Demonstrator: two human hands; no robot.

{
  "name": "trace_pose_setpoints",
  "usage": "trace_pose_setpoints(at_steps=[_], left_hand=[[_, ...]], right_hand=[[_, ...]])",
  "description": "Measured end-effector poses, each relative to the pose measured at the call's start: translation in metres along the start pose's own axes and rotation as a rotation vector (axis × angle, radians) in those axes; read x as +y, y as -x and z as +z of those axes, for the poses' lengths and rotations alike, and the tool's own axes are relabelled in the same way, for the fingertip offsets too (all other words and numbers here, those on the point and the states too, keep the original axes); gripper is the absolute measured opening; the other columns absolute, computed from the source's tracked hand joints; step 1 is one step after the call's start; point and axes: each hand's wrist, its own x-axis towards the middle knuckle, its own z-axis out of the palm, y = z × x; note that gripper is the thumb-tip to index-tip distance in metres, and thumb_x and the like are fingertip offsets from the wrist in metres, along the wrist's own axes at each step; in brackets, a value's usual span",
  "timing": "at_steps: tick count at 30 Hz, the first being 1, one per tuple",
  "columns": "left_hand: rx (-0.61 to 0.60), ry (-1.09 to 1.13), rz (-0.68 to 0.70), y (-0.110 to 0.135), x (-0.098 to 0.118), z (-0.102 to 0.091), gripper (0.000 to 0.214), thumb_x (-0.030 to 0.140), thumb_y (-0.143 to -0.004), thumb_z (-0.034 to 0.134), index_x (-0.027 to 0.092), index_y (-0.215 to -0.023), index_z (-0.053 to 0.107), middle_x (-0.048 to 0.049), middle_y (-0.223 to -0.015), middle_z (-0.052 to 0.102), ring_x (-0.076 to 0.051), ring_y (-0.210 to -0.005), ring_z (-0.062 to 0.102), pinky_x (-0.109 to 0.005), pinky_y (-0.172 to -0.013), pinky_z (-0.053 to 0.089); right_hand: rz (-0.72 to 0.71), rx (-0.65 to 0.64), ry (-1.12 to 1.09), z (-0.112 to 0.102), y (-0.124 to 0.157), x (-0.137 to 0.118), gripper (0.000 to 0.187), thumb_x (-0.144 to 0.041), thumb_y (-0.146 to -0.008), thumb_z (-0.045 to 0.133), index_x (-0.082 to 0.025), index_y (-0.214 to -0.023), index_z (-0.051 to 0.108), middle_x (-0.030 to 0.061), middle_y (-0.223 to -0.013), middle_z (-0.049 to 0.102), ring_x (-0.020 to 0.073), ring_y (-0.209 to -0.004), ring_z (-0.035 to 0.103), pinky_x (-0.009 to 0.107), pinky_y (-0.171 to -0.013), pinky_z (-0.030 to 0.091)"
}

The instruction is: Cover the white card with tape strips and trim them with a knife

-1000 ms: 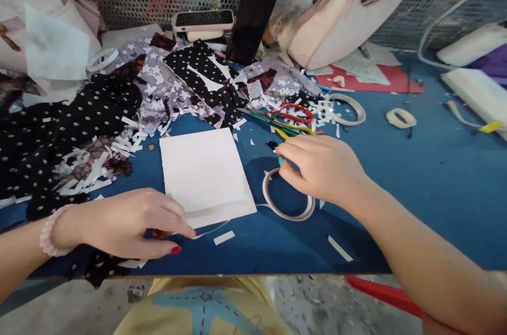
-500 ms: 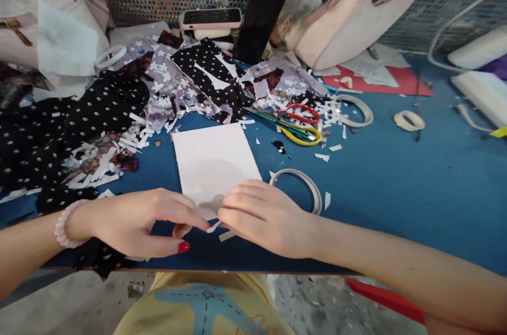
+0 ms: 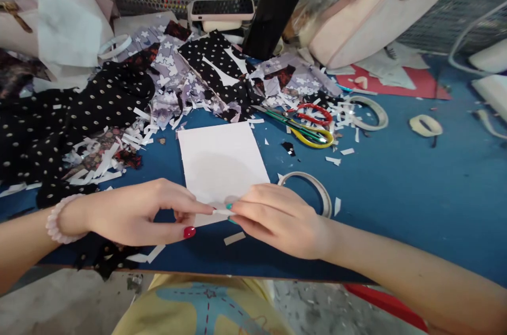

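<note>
A white square card (image 3: 222, 163) lies flat on the blue table. Over its lower edge, my right hand (image 3: 281, 219) pinches a small white strip (image 3: 222, 212), probably tape, between thumb and forefinger. The tip of the forefinger on my left hand (image 3: 146, 213) touches the strip's other end. That hand's thumb stands apart below, and its remaining fingers curl under, partly hidden. A ring-shaped tape roll (image 3: 325, 197) rests beside my right hand. Just below the card is a loose white strip (image 3: 234, 239).
Scissors with red and yellow handles (image 3: 304, 126) lie beyond the card. Polka-dot fabric scraps (image 3: 111, 92) and paper clippings spread leftward and behind. Another tape roll (image 3: 382, 115), a phone (image 3: 222, 7), a dark upright slab (image 3: 279, 7) and a pink bag (image 3: 368, 18) stand farther back.
Both hands have risen slightly with the white strip, which now sits over the card's lower edge. The view has shifted a little, so the table items appear displaced.
</note>
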Motion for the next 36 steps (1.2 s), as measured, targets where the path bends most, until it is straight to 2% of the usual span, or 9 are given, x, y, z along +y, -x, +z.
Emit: trace_pose_setpoints(at_steps=[5,8,11,14,16,19,22,27,36], left_hand=[[-0.031,0.160,-0.229,0.000,0.004,-0.004,0.039,0.030,-0.106,0.056,0.023,-0.140,0.073,-0.0054,-0.084,0.080,-0.014,-0.068,0.070,-0.016,-0.058,0.050],[-0.041,0.175,-0.283,-0.001,0.004,-0.006,0.038,0.032,-0.106,0.053,0.020,-0.133,0.077,-0.0041,-0.082,0.080,-0.011,-0.059,0.067,-0.014,-0.051,0.046],[0.088,-0.012,-0.196,-0.002,-0.003,-0.009,0.032,0.026,-0.103,0.056,0.019,-0.121,0.081,-0.0031,-0.083,0.080,-0.011,-0.063,0.069,-0.014,-0.054,0.047],[0.282,-0.302,-0.048,-0.003,-0.014,-0.009,0.025,0.021,-0.099,0.060,0.019,-0.111,0.081,-0.0050,-0.096,0.081,-0.015,-0.084,0.074,-0.018,-0.074,0.054],[0.324,-0.418,0.006,-0.004,-0.021,-0.006,0.019,0.020,-0.099,0.062,0.019,-0.106,0.080,-0.0054,-0.097,0.078,-0.017,-0.090,0.074,-0.022,-0.082,0.055],[0.314,-0.477,0.063,-0.006,-0.027,0.001,0.009,0.017,-0.099,0.066,0.018,-0.099,0.075,-0.0047,-0.093,0.075,-0.019,-0.089,0.071,-0.025,-0.082,0.055],[0.299,-0.440,0.059,-0.007,-0.030,0.002,0.005,0.014,-0.097,0.071,0.018,-0.099,0.074,-0.0039,-0.095,0.075,-0.019,-0.092,0.071,-0.025,-0.083,0.054],[0.178,-0.347,0.048,-0.005,-0.032,-0.007,0.019,0.009,-0.092,0.078,0.020,-0.107,0.076,-0.0014,-0.103,0.079,-0.018,-0.101,0.072,-0.024,-0.091,0.053],[0.128,-0.308,0.044,-0.006,-0.033,-0.009,0.018,0.009,-0.096,0.075,0.019,-0.110,0.075,-0.0041,-0.104,0.079,-0.020,-0.104,0.072,-0.027,-0.096,0.055]], right_hand=[[0.047,0.001,0.014,0.001,0.000,0.001,0.011,-0.016,-0.110,0.053,-0.019,-0.108,0.064,0.0034,-0.083,0.074,0.0155,-0.071,0.071,0.028,-0.066,0.060],[0.061,0.005,0.012,0.001,-0.001,0.001,0.010,-0.014,-0.108,0.056,-0.018,-0.106,0.065,0.0029,-0.083,0.074,0.0152,-0.070,0.071,0.027,-0.065,0.060],[0.085,-0.005,-0.033,0.002,-0.003,0.002,0.011,-0.012,-0.106,0.057,-0.019,-0.104,0.066,0.0020,-0.083,0.075,0.0142,-0.072,0.070,0.026,-0.067,0.059],[0.076,-0.066,-0.083,0.006,-0.006,0.001,0.014,-0.015,-0.107,0.056,-0.018,-0.101,0.068,0.0035,-0.085,0.075,0.0150,-0.073,0.070,0.027,-0.067,0.058],[0.068,-0.131,-0.084,0.010,-0.009,-0.001,0.022,-0.017,-0.109,0.053,-0.017,-0.096,0.070,0.0049,-0.084,0.075,0.0158,-0.071,0.069,0.028,-0.065,0.057],[0.092,-0.198,-0.074,0.015,-0.014,-0.004,0.030,-0.017,-0.111,0.049,-0.016,-0.091,0.071,0.0056,-0.087,0.075,0.0153,-0.070,0.069,0.028,-0.065,0.055],[0.135,-0.212,-0.077,0.018,-0.019,-0.007,0.032,-0.017,-0.111,0.048,-0.016,-0.091,0.073,0.0058,-0.091,0.075,0.0146,-0.071,0.070,0.027,-0.065,0.056],[0.173,-0.197,-0.080,0.022,-0.025,-0.012,0.035,-0.015,-0.110,0.048,-0.014,-0.089,0.075,0.0061,-0.088,0.076,0.0155,-0.071,0.072,0.029,-0.065,0.058],[0.214,-0.268,-0.066,0.023,-0.024,-0.015,0.036,-0.013,-0.110,0.046,-0.016,-0.091,0.077,0.0078,-0.093,0.076,0.0167,-0.075,0.073,0.031,-0.067,0.064]])
